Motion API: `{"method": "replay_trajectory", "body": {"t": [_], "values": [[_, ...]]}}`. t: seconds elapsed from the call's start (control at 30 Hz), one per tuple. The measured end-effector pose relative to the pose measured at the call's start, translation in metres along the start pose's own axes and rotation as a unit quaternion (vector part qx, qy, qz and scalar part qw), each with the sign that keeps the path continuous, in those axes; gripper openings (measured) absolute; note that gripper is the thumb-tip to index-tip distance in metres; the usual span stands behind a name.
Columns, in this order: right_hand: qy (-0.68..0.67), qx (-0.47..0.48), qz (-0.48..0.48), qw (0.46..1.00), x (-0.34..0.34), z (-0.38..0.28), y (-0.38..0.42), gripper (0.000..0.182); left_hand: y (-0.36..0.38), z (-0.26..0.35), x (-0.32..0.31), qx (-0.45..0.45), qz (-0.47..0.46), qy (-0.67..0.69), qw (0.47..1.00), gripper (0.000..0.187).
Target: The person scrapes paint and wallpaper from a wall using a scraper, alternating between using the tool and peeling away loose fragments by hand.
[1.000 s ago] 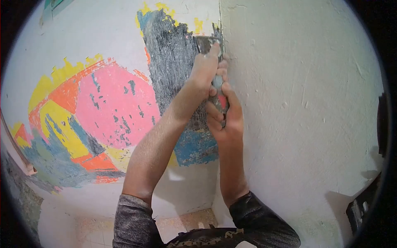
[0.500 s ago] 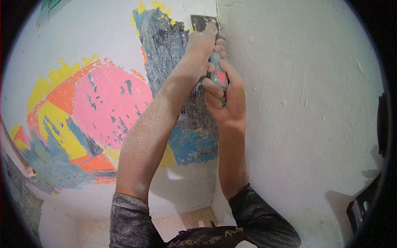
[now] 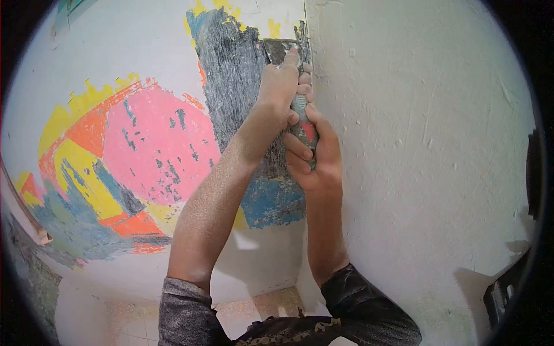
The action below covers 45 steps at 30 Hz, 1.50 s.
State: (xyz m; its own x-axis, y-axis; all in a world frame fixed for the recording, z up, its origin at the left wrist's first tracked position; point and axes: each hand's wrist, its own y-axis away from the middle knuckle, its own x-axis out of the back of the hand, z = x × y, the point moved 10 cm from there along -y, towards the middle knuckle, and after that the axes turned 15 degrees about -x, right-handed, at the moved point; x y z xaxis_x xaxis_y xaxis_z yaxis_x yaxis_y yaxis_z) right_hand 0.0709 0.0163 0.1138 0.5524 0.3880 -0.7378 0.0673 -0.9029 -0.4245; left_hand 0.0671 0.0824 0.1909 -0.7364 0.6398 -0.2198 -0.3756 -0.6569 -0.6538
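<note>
A scraper (image 3: 278,51) with a wide dark blade and a grey-green and red handle lies against the painted wall beside the corner. My left hand (image 3: 281,86) is closed round the upper handle, one finger stretched onto the blade. Below it, my right hand (image 3: 316,151) wraps the lower end of the same handle. Around the blade is a dark grey, streaked patch (image 3: 231,75) with yellow bits along its top. A blue patch (image 3: 274,202) lies under it, and a pink shape (image 3: 161,144) with grey marks is to the left.
A bare, bumpy wall (image 3: 415,144) meets the painted wall at a vertical corner, close to the right of my hands. A dark object (image 3: 501,294) stands at the lower right edge. Tiled floor (image 3: 135,331) shows at the bottom left.
Both hands and the scraper have moved down along the corner. More grey and yellow surface now shows above the blade. My grip looks the same.
</note>
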Motion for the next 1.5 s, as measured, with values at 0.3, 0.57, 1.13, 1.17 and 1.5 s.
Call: {"method": "replay_trajectory", "body": {"t": [0.3, 0.57, 1.13, 1.17, 1.5], "values": [[0.016, -0.006, 0.023, 1.000, -0.001, -0.003, 0.002, 0.018, -0.005, 0.003, -0.003, -0.005, 0.003, 0.010, 1.000, 0.032], [0.059, 0.015, -0.037, 0.997, -0.017, -0.020, -0.014, 0.022, -0.018, 0.016, -0.011, 0.012, 0.003, 0.010, 1.000, 0.033], [-0.048, 0.074, 0.048, 0.995, 0.039, 0.032, 0.015, 0.023, 0.031, -0.034, 0.012, 0.054, -0.039, -0.103, 0.992, 0.042], [-0.055, 0.067, 0.095, 0.992, 0.057, 0.047, 0.030, 0.023, 0.051, -0.053, 0.016, 0.081, -0.045, -0.094, 0.991, 0.040], [0.159, 0.082, 0.233, 0.956, 0.140, 0.089, 0.120, 0.039, 0.106, 0.031, 0.020, -0.483, -0.025, -0.446, 0.753, 0.023]]}}
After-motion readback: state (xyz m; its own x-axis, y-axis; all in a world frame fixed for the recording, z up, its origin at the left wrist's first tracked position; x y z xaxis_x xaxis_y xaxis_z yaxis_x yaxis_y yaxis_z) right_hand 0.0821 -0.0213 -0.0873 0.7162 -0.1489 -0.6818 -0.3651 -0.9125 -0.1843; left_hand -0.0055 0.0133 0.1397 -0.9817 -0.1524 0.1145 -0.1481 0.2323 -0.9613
